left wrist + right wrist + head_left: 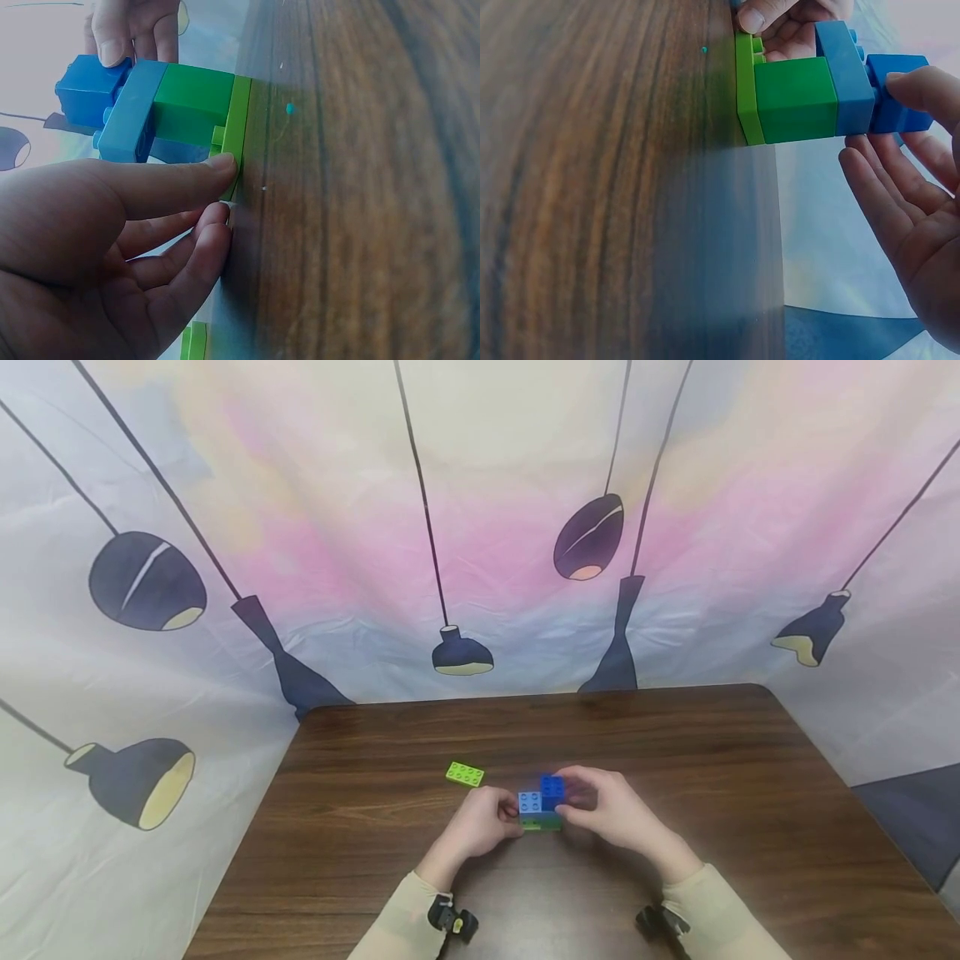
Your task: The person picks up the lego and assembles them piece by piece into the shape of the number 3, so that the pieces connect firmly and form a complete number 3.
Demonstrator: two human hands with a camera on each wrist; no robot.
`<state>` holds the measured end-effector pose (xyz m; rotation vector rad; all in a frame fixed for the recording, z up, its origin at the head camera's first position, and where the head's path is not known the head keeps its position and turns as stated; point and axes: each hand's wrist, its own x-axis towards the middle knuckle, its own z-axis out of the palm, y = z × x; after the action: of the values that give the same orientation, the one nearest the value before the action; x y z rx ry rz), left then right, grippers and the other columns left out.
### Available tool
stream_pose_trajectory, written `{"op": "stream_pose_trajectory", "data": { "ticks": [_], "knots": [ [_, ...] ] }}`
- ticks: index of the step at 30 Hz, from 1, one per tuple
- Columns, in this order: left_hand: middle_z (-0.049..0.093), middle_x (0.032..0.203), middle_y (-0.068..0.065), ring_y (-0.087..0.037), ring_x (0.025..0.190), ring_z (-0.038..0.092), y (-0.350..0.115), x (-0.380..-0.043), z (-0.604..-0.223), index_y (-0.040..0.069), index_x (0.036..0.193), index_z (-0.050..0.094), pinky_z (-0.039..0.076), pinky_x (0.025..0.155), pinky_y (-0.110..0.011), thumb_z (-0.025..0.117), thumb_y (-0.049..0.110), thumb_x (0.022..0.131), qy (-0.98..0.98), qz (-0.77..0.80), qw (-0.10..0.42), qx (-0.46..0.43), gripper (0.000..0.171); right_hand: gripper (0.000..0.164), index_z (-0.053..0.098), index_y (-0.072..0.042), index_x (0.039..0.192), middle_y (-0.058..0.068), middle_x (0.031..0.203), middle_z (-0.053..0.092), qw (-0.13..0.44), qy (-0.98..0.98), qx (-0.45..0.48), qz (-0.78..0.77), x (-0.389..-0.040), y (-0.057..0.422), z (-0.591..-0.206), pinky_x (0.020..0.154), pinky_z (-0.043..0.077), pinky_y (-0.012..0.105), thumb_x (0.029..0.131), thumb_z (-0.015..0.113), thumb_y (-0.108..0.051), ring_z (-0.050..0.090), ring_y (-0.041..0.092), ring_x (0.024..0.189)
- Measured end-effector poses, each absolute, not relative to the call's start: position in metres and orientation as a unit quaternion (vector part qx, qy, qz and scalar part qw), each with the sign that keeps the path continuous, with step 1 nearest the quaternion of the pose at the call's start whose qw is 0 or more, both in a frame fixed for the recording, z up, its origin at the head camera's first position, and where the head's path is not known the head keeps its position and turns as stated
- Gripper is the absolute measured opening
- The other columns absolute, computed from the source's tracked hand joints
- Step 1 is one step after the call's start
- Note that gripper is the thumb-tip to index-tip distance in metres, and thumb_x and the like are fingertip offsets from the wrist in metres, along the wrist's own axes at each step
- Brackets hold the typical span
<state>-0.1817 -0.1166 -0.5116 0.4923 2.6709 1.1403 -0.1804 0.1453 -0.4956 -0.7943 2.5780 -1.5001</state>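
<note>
A smooth, long cream sleeve (401,914), with a black wrist camera (454,920) at its cuff, leads in from the left. Beyond the hands, near them, a flat lime-green rectangular plastic plate (465,774) lies loose on the dark brown wood-grained table (375,743), round studs upward. Next comes the left hand (480,821), thumb and fingertips pinching the left end of a thin lime-green studded plastic base (241,112), which rests on the table between both hands. On the base's right part sits a smooth, boxy green plastic block (195,97); across that lies a flat light-blue plastic slab (846,82), its studded left part overhanging. At the slab's right end is a glossy, cube-like dark-blue plastic brick (552,792) (studs show in a narrow gap beneath it). Rightmost, the right hand (618,810) grips this brick between thumb and fingers.
</note>
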Motion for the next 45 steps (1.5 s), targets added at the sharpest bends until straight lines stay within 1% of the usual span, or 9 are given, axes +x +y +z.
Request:
{"op": "stream_pose_trajectory", "data": {
  "ticks": [7, 11, 18, 22, 32, 37, 40, 45],
  "knots": [
    [0.066, 0.084, 0.005, -0.010, 0.075, 0.059, -0.1170, -0.1803, -0.5120, 0.007, 0.096, 0.076, 0.052, 0.068, -0.029, 0.090, 0.004, 0.083, 0.901, 0.388, 0.099, 0.167, 0.020, 0.041, 0.069, -0.011, 0.132, 0.007, 0.124, 0.075, 0.029, 0.834, -0.254, -0.488, -0.1796, 0.1446, -0.4971, 0.088, 0.061, 0.032, 0.094, 0.084, -0.012, 0.076, 0.021, 0.105],
    [0.065, 0.084, 0.005, -0.009, 0.075, 0.059, -0.1168, -0.1803, -0.5115, 0.007, 0.096, 0.076, 0.052, 0.068, -0.029, 0.090, 0.004, 0.083, 0.901, 0.387, 0.100, 0.167, 0.020, 0.041, 0.069, -0.009, 0.132, 0.009, 0.124, 0.074, 0.024, 0.835, -0.262, -0.483, -0.1795, 0.1450, -0.4977, 0.088, 0.061, 0.033, 0.095, 0.084, -0.013, 0.076, 0.023, 0.105],
    [0.065, 0.084, 0.006, -0.009, 0.075, 0.059, -0.1164, -0.1813, -0.5103, 0.007, 0.096, 0.076, 0.052, 0.068, -0.028, 0.090, 0.004, 0.082, 0.901, 0.387, 0.101, 0.166, 0.020, 0.041, 0.069, -0.010, 0.134, 0.008, 0.127, 0.074, 0.020, 0.840, -0.272, -0.470, -0.1800, 0.1459, -0.4979, 0.090, 0.061, 0.036, 0.096, 0.083, -0.015, 0.076, 0.023, 0.107],
    [0.065, 0.084, 0.006, -0.009, 0.074, 0.059, -0.1166, -0.1816, -0.5107, 0.007, 0.096, 0.076, 0.051, 0.068, -0.028, 0.090, 0.004, 0.082, 0.903, 0.384, 0.099, 0.167, 0.020, 0.041, 0.068, -0.009, 0.134, 0.008, 0.127, 0.074, 0.016, 0.841, -0.281, -0.462, -0.1799, 0.1449, -0.4974, 0.090, 0.061, 0.036, 0.096, 0.083, -0.015, 0.075, 0.023, 0.108],
    [0.066, 0.085, 0.006, -0.010, 0.075, 0.059, -0.1177, -0.1804, -0.5103, 0.008, 0.097, 0.076, 0.052, 0.068, -0.029, 0.090, 0.006, 0.083, 0.905, 0.380, 0.101, 0.162, 0.020, 0.041, 0.070, -0.010, 0.132, 0.007, 0.127, 0.074, 0.006, 0.840, -0.285, -0.461, -0.1807, 0.1428, -0.4979, 0.092, 0.060, 0.037, 0.094, 0.085, -0.014, 0.075, 0.024, 0.111],
    [0.066, 0.085, 0.005, -0.010, 0.075, 0.059, -0.1172, -0.1806, -0.5107, 0.007, 0.097, 0.076, 0.051, 0.068, -0.029, 0.090, 0.004, 0.082, 0.905, 0.381, 0.098, 0.161, 0.020, 0.044, 0.069, -0.012, 0.134, 0.007, 0.129, 0.073, 0.043, 0.827, -0.259, -0.496, -0.1824, 0.1437, -0.4993, 0.093, 0.059, 0.035, 0.094, 0.085, -0.015, 0.074, 0.025, 0.114],
    [0.066, 0.085, 0.005, -0.009, 0.075, 0.059, -0.1161, -0.1805, -0.5105, 0.007, 0.096, 0.076, 0.051, 0.068, -0.029, 0.090, 0.005, 0.082, 0.905, 0.380, 0.097, 0.162, 0.020, 0.044, 0.068, -0.015, 0.134, 0.004, 0.127, 0.073, 0.065, 0.820, -0.240, -0.515, -0.1837, 0.1457, -0.4997, 0.092, 0.059, 0.033, 0.094, 0.085, -0.017, 0.074, 0.023, 0.113],
    [0.066, 0.084, 0.006, -0.009, 0.074, 0.059, -0.1148, -0.1806, -0.5097, 0.008, 0.096, 0.076, 0.051, 0.068, -0.028, 0.090, 0.005, 0.082, 0.906, 0.380, 0.095, 0.163, 0.020, 0.043, 0.066, -0.017, 0.132, 0.004, 0.123, 0.072, 0.084, 0.807, -0.231, -0.537, -0.1850, 0.1495, -0.4975, 0.093, 0.059, 0.034, 0.094, 0.086, -0.019, 0.072, 0.025, 0.113]
  ]
}}
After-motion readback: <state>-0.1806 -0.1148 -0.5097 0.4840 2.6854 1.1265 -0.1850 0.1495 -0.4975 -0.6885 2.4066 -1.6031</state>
